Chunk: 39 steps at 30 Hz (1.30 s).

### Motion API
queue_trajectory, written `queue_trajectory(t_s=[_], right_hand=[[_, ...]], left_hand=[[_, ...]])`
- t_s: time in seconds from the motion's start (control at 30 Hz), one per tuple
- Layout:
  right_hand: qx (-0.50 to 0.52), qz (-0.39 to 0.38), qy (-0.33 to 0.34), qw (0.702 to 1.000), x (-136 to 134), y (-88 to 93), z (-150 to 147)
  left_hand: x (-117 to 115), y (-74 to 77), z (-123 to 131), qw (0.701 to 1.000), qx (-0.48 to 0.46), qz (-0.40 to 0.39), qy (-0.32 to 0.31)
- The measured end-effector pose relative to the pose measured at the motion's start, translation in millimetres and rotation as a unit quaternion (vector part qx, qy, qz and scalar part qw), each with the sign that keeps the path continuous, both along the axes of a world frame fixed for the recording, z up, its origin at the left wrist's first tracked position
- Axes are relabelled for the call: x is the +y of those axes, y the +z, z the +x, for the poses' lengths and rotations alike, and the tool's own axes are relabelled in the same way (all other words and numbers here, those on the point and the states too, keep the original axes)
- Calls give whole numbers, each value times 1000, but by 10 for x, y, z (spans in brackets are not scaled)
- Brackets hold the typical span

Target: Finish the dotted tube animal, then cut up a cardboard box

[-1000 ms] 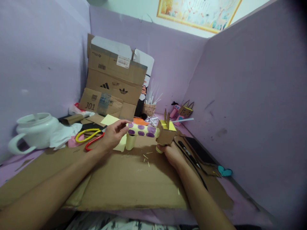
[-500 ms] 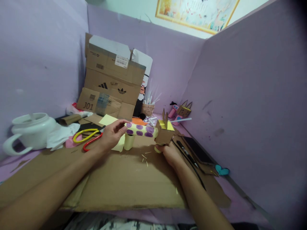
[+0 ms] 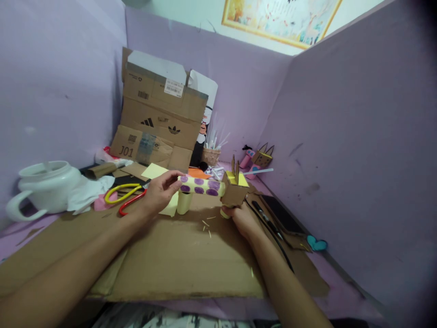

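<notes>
A handmade cardboard animal stands over the cardboard sheet, its pale yellow tube body marked with purple spots. Its brown box head has two upright ears and a yellow top. Below the body's left end is a short yellow tube leg. My left hand is closed on the left end of the body, fingers over the top. Under the head, my right hand grips near the front leg, which is mostly hidden by the fingers.
Scissors, with yellow and red handles, lie left of my left hand. A white pot stands far left. A pen and phone lie on the right. A basket of white sticks and a cardboard box stand behind.
</notes>
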State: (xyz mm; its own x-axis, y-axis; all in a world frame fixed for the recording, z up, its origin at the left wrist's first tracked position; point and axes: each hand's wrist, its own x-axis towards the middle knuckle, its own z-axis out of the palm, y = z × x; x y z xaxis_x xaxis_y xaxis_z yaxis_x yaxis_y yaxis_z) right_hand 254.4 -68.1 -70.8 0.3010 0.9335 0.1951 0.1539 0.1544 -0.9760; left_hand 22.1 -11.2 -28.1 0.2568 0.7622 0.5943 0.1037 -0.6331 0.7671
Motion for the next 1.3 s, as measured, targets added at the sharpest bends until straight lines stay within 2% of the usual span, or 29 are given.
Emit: queue_trajectory(t_s=[0.13,0.27,0.4,0.53,0.67,0.8,0.93,1.3], right_hand=[[2,-11,-5,1000,-13,12,-6],[4,-14,-6,1000,-9,13,-13],[5,-8,-5,1000,-2,19,-24],[4,-3,-2,1000,-17,50,-38],[4,1,0,1000,-29,73,-47],[5,-7,3,1000,-24,79,-46],[2,-4,5,1000,-23,83,-43],[-15,0,10,1000,11,27,-6]], left_hand=[[-19,20,0,1000,12,-1,4],[-36,53,18,999,-1,-38,-16],[-32,130,34,998,17,-56,5],[-10,274,34,995,90,12,38],[29,373,68,975,190,116,1],[81,321,128,964,204,164,-37],[110,251,153,969,192,151,-34],[113,222,152,972,184,140,-30]])
